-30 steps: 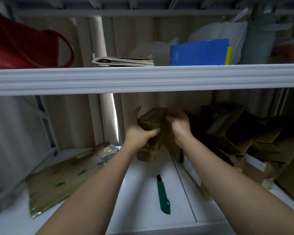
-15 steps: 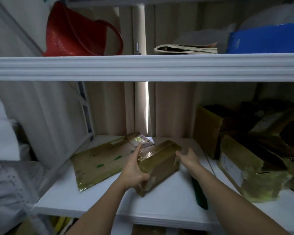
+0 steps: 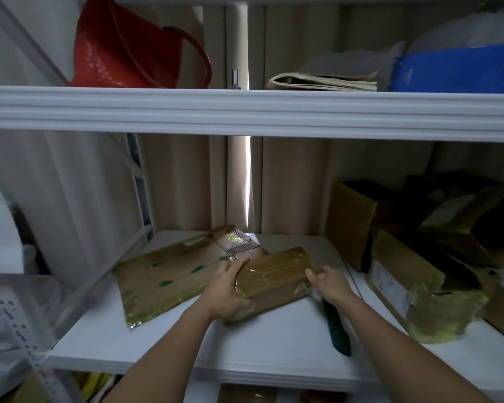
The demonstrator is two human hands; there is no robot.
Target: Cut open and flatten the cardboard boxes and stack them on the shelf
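The taped box (image 3: 274, 279) sat mid-shelf (image 3: 274, 353). The left hand (image 3: 229, 289) gripped its nine o'clock end; the right hand (image 3: 328, 282) touched its three o'clock end, fingers relaxed. Flattened cardboard (image 3: 169, 274) lay at nine o'clock.

Brown taped box (image 3: 274, 274); brown flattened cardboard (image 3: 169, 274), green marks; white shelf (image 3: 274, 353); green knife (image 3: 336, 330); red bag (image 3: 128, 45).

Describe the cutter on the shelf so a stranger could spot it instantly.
On the lower white shelf, look just right of the taped box, beneath the right hand. The cutter is a slim dark green handle lying flat, the only thing there that isn't brown cardboard.
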